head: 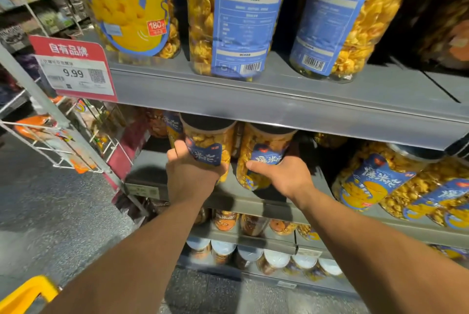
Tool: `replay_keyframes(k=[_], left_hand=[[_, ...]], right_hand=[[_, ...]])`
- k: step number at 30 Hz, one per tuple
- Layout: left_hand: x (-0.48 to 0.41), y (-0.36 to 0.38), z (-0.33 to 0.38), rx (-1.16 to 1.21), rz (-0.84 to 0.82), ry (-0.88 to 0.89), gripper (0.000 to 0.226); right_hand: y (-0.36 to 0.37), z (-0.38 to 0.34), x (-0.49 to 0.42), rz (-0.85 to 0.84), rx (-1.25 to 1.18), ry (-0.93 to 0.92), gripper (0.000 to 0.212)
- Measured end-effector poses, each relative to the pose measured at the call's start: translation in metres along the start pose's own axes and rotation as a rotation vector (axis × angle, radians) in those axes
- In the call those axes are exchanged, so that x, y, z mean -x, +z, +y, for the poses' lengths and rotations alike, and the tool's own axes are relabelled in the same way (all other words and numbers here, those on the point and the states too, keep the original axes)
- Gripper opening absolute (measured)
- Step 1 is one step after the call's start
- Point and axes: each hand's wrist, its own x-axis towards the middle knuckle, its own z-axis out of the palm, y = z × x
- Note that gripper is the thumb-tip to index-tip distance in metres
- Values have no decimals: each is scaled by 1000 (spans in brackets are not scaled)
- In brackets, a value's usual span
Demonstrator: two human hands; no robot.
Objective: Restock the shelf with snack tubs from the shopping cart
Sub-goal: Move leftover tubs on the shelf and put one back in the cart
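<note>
Two clear popcorn tubs with black lids and blue-yellow labels stand on the middle grey shelf (pixel 238 199). My left hand (pixel 189 174) is wrapped around the lower part of the left tub (pixel 210 141). My right hand (pixel 286 174) grips the right tub (pixel 264 151), which tilts slightly to the left. Both tubs sit just under the upper shelf's front edge (pixel 279 108). More of the same tubs (pixel 373 176) lie tilted on the same shelf to the right. A yellow corner of the shopping cart (pixel 28 293) shows at the bottom left.
The upper shelf holds three large popcorn tubs (pixel 236 16). A red price tag reading 9.99 (pixel 73 70) hangs at its left end. Lower shelves carry smaller snack tubs (pixel 253 225) and white-lidded jars (pixel 276 260). A white wire rack (pixel 63 151) juts out at the left over the grey floor.
</note>
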Motion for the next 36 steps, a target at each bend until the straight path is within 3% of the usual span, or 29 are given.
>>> replay_keyframes(k=[3,6,9,14,18,20,23,26,30,34,36], left_hand=[[9,-5,-4,114,69,-76,80],[11,-6,-8,151,69,-145,91],[5,-2,-9,157,-12,-112,84],[-3,0,-9,149,-93,-158,80],[-1,-11,-17,113,-187,-224,104],[3,-21,-20,71,-217,-246,114],[14,-44,-22,33,-258,-315,105],[35,-75,-29,-3,-280,-372,93],[79,-121,-47,42,-196,-445,51],[132,-163,-96,45,-118,-589,93],[165,-190,-123,39,-61,-676,95]], right_hand=[[0,1,1,-18,-8,-8,55],[1,3,4,-48,-38,-33,50],[3,5,2,-33,-44,-53,47],[8,10,0,-18,-41,-44,61],[13,11,7,-18,12,37,71],[15,11,14,-28,96,123,62],[14,12,23,-82,245,140,28],[16,5,35,-146,316,118,29],[34,-10,59,-234,427,62,25],[88,-13,95,-359,506,-36,29],[123,-11,117,-456,432,-81,28]])
